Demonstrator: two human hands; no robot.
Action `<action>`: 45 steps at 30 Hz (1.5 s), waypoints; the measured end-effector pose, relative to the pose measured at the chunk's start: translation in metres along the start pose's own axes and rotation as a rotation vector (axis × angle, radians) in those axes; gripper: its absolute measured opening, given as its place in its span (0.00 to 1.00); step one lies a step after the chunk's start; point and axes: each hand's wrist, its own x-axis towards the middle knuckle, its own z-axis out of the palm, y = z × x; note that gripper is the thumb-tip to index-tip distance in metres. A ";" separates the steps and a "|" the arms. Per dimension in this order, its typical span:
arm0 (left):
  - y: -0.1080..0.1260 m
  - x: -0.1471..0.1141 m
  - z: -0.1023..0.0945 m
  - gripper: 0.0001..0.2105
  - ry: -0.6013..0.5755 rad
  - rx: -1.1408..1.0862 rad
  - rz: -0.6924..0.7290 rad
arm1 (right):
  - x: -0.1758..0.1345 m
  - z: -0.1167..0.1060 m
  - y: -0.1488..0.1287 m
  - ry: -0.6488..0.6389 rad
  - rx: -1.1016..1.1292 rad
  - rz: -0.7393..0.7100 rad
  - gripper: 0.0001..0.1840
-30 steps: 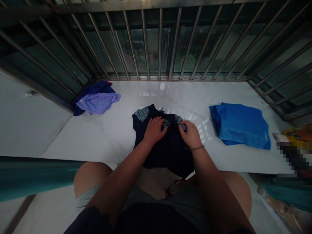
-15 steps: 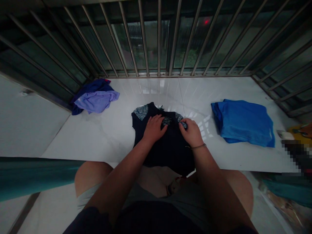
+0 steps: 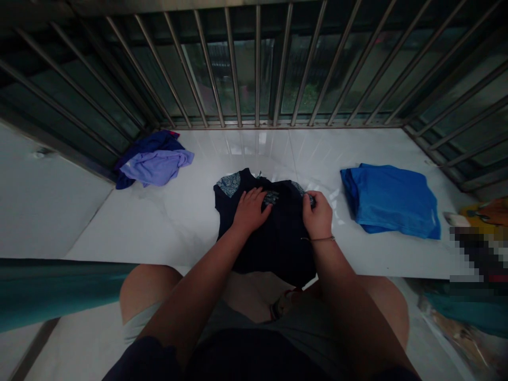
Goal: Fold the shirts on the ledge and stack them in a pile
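A dark navy shirt (image 3: 273,248) with patterned, bluish-grey shoulder patches lies on the white tiled ledge (image 3: 178,227), its lower hem hanging over the front edge. My left hand (image 3: 251,210) rests flat on the upper chest of the shirt, fingers spread, close to the neckline. At the shirt's right shoulder, my right hand (image 3: 318,213) pinches the patterned sleeve between thumb and fingers. A thin bracelet circles the right wrist. The left sleeve lies spread out on the ledge.
A folded blue cloth (image 3: 392,198) lies to the right. Crumpled purple and navy clothes (image 3: 156,164) sit at the back left. Metal bars (image 3: 257,69) in front of a window close off the far side. Several items, including a yellow one (image 3: 486,216), crowd the right edge.
My right hand has moved a little to the right, drawing the right sleeve outward and smoothing that shoulder. My left hand stays in place on the shirt.
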 end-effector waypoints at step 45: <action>-0.001 -0.001 0.000 0.21 0.024 -0.030 0.013 | 0.009 0.013 0.028 0.145 0.534 0.285 0.23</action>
